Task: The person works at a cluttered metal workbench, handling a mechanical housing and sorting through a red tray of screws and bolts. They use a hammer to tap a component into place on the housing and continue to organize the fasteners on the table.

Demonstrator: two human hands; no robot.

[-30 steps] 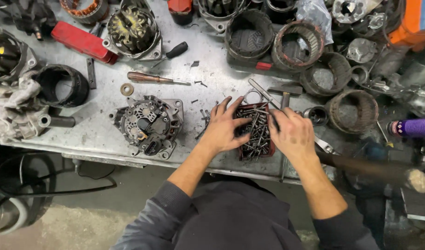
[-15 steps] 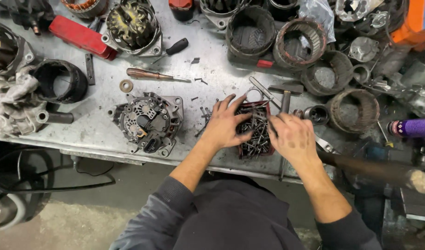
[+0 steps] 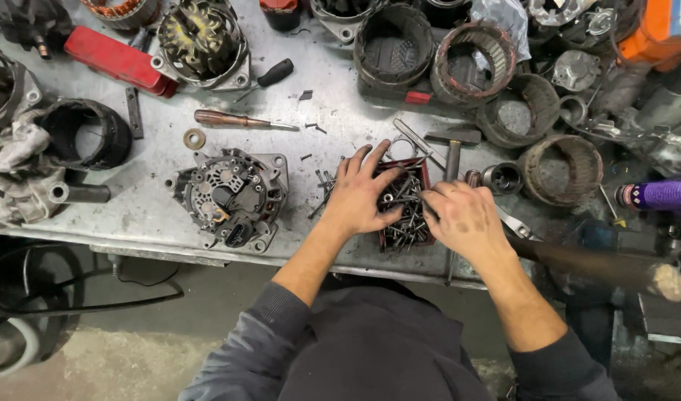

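A small dark red tray (image 3: pixel 424 172) full of several long dark bolts and screws (image 3: pixel 403 212) sits near the front edge of the metal workbench (image 3: pixel 155 215). My left hand (image 3: pixel 359 194) lies flat over the tray's left side, fingers spread among the bolts. My right hand (image 3: pixel 465 217) rests on the tray's right side, fingers curled into the bolts; whether it grips one is hidden. An alternator (image 3: pixel 233 197) lies left of my left hand, apart from it.
A wooden-handled screwdriver (image 3: pixel 240 119), a washer (image 3: pixel 194 138), a hammer (image 3: pixel 452 148) and loose screws (image 3: pixel 322 182) lie on the bench. Stator rings and housings (image 3: pixel 470 67) crowd the back and right. A red case (image 3: pixel 118 59) is back left, rags (image 3: pixel 10 174) at left.
The view has shifted slightly. Both hands stay on the bolt tray, with small finger movements among the bolts.
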